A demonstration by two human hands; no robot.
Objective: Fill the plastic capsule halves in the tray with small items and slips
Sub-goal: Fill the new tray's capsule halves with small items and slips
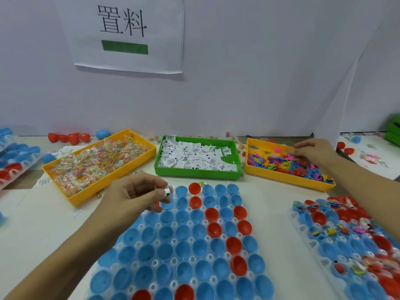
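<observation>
while the left hand (pixel 138 194) hovered at the upper left corner of the clear capsule tray (pixel 151 262), its curled fingers pinched a small white slip (pixel 166 191) together with what looked like a tiny wrapped item, directly above a blue capsule half (pixel 167 205) in the second row. that half lay just beneath and slightly toward the lower right of the fingertips, so the coming move seemed to be a short drop straight down, and the left hand was plainly the nearer one. the right hand (pixel 311 151) was well apart, in the upper right of the frame, with its fingers bent into the yellow bin of colourful plastic shapes (pixel 290 164); whether it had gripped a piece, i could not tell. the tray's long axis ran from the lower edge of the frame up toward the green bin of slips (pixel 198 158). its halves were open cups, mostly blue with scattered red ones (pixel 214 229), glossy and nearly all empty. a second tray (pixel 350 239) at the lower right looked largely filled already.
</observation>
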